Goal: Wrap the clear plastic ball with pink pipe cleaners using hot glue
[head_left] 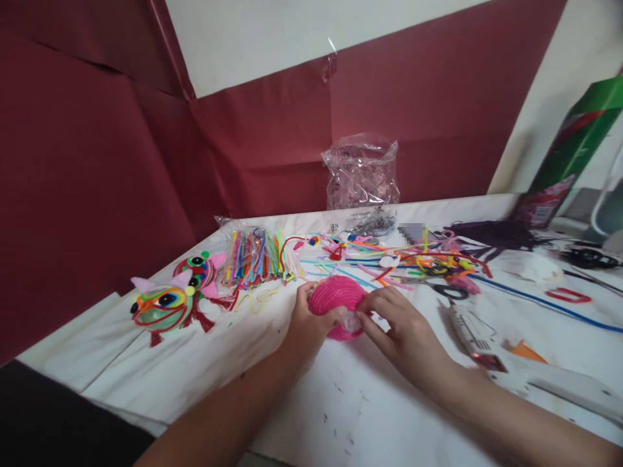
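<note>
A pink ball wound with pipe cleaner (335, 299) rests on the white table (370, 402) in front of me. My left hand (306, 327) curls round its left side, thumb on its lower front. My right hand (402, 327) touches its right side, fingertips pinched together at a small clear bit at the ball's lower edge. Both forearms reach in from the bottom of the view.
A white glue gun (470, 334) lies just right of my right hand, scissors (448, 290) beyond it. Loose coloured pipe cleaners (389, 259) and a bundle (256, 256) spread behind the ball. Two finished fish-like figures (168, 305) sit left. A clear plastic bag (361, 172) stands at the back.
</note>
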Action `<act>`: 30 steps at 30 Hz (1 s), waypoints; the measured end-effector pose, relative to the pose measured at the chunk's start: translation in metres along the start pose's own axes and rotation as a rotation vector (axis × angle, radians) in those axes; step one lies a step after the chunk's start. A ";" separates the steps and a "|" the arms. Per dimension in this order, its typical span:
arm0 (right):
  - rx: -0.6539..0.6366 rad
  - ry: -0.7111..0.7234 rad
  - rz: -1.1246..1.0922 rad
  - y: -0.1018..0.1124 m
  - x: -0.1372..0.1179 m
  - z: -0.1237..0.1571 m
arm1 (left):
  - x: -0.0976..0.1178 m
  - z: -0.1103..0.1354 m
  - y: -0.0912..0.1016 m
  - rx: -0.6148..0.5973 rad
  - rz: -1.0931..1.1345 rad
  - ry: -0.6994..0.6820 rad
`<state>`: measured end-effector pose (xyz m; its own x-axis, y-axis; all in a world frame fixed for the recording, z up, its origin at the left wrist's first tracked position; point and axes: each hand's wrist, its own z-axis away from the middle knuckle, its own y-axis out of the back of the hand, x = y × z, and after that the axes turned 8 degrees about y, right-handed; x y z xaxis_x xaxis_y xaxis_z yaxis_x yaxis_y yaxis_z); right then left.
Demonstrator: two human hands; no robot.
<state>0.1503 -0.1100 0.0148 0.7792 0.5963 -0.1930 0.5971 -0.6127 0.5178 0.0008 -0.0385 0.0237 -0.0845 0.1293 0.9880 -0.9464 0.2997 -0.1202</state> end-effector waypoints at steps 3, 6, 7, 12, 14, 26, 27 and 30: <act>-0.007 0.008 0.009 -0.001 0.000 0.000 | 0.002 0.001 -0.001 0.014 -0.022 0.003; -0.006 0.026 0.005 -0.002 -0.001 0.000 | 0.005 0.002 -0.001 0.025 -0.021 0.024; -0.006 0.033 0.002 -0.002 -0.001 0.000 | 0.005 0.002 -0.001 0.024 -0.019 0.028; 0.004 0.030 0.026 -0.001 -0.002 0.000 | 0.002 0.000 0.000 0.017 -0.015 0.019; 0.009 0.019 0.032 -0.001 -0.002 0.000 | 0.001 -0.001 0.000 0.011 0.006 0.012; 0.026 -0.008 0.086 -0.001 0.005 0.002 | -0.001 -0.008 0.004 0.025 0.067 -0.019; 0.027 -0.009 0.076 -0.001 0.005 0.002 | -0.001 -0.009 0.005 0.021 0.073 -0.022; 0.023 -0.018 0.059 0.001 0.005 0.000 | -0.002 -0.009 0.005 0.003 0.080 -0.026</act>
<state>0.1550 -0.1075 0.0143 0.8164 0.5493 -0.1782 0.5541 -0.6582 0.5096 -0.0011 -0.0290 0.0207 -0.1678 0.1282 0.9775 -0.9374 0.2861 -0.1984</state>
